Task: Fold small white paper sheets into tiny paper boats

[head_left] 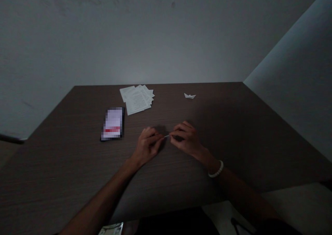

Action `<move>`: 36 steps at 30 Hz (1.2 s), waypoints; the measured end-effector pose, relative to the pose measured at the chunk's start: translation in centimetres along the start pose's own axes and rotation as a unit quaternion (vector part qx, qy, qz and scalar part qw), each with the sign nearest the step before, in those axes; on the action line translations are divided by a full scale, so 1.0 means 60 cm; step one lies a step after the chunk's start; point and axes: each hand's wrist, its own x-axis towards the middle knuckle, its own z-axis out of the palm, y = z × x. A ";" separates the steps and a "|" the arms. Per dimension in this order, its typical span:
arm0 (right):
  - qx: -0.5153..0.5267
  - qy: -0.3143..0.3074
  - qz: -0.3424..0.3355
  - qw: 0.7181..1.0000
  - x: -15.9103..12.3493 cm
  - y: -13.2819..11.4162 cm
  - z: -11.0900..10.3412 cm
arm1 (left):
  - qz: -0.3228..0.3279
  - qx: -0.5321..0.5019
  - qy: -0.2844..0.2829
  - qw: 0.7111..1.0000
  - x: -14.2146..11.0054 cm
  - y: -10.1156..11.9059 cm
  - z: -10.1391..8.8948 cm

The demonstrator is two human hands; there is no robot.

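Observation:
My left hand point(147, 146) and my right hand point(185, 138) hover close together over the middle of the dark wood-grain table point(207, 124). Between their fingertips runs a thin, pale sliver point(166, 136), too small to identify; the left hand's fingers hold one end and the right hand's fingers pinch the other. A white beaded bracelet point(215, 169) circles my right wrist.
A phone point(112, 123) with a blurred screen lies left of my hands. Behind it is a loose stack of printed paper sheets point(136, 98), and a small white folded paper boat point(190, 96) sits near the far edge. Walls bound the table's far side.

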 end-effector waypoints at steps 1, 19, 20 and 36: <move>-0.011 0.004 0.002 1.000 0.000 0.003 -0.002 | -0.001 0.003 0.003 1.000 0.000 0.000 -0.001; -0.008 -0.049 -0.059 0.997 -0.004 0.006 -0.001 | 0.013 -0.016 0.045 0.999 0.002 0.001 0.003; -0.008 -0.049 -0.065 0.997 -0.004 0.004 0.000 | 0.012 -0.015 0.045 0.999 0.002 0.002 0.005; -0.054 -0.063 -0.051 0.995 -0.010 0.020 -0.016 | -0.012 0.050 0.050 0.997 0.002 -0.016 -0.010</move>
